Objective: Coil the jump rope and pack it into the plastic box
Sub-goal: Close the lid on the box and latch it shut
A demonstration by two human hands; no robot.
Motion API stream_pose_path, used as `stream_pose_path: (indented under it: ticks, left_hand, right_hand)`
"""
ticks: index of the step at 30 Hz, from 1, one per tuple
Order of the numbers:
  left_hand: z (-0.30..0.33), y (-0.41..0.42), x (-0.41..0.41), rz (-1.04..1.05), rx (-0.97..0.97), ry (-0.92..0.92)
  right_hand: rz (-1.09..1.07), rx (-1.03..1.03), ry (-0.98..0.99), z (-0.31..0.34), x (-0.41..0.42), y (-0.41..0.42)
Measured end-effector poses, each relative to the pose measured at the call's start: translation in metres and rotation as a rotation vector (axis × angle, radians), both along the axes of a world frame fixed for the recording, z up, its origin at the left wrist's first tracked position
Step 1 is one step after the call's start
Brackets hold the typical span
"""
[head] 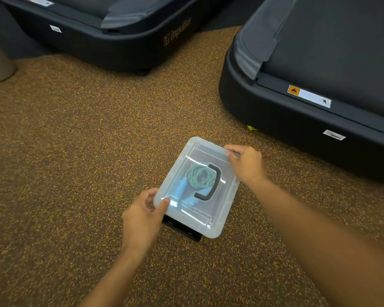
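- Speckled brown-and-yellow floor [80,151] lies under everything; two black treadmill bases [319,120] stand beyond my hands, well apart from the work.
- Plastic box [213,224] sits on the floor between my hands, its clear lid [208,151] in place on top.
- Contents, seen through the lid: jump rope [200,176] coiled in a pale green bundle, its two light blue grips lying on the side toward my left hand.
- Black carry handle [211,185] lies flat on the lid, directly over the coil.
- Left hand [142,220]: thumb pressed on the lid's near corner, fingers curled under the rim, clamped on that corner.
- Right hand [246,165]: fingertips pinched on the lid's far edge, thumb hidden beneath.
- Black latch [182,229] shows under the box edge beside my left hand; I cannot tell whether it is fastened.
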State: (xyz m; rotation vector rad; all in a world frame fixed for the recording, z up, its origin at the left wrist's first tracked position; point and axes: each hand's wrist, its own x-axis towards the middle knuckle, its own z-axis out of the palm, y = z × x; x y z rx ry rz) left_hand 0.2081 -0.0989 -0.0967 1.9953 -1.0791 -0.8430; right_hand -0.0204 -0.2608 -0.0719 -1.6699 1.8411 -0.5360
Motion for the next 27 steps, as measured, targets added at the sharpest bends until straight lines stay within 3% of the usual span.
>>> stream_pose_path:
  ticks: [6,11,14,17,23,27]
  left_hand:
    - [0.004,-0.014,0.006,-0.138,-0.047,-0.240]
    - [0.019,-0.070,-0.005,-0.407,-0.224,-0.392]
    - [0.024,-0.119,-0.012,-0.606,-0.242,-0.391]
    - [0.033,-0.161,-0.019,-0.700,-0.187,-0.384]
    - [0.034,-0.200,-0.032,-0.874,0.177,-0.416]
    - [0.034,-0.211,-0.032,-0.906,0.238,-0.443]
  right_hand:
    - [-0.086,0.072,-0.050,-0.005,-0.006,0.002]
    - [-0.188,0.260,-0.213,-0.012,-0.017,0.005]
    - [-0.210,0.333,-0.277,-0.017,-0.022,0.002]
    - [-0.213,0.360,-0.409,-0.022,-0.021,0.000]
    - [-0.240,0.330,-0.544,-0.030,-0.019,-0.004]
    - [-0.235,0.257,-0.605,-0.028,-0.021,-0.003]
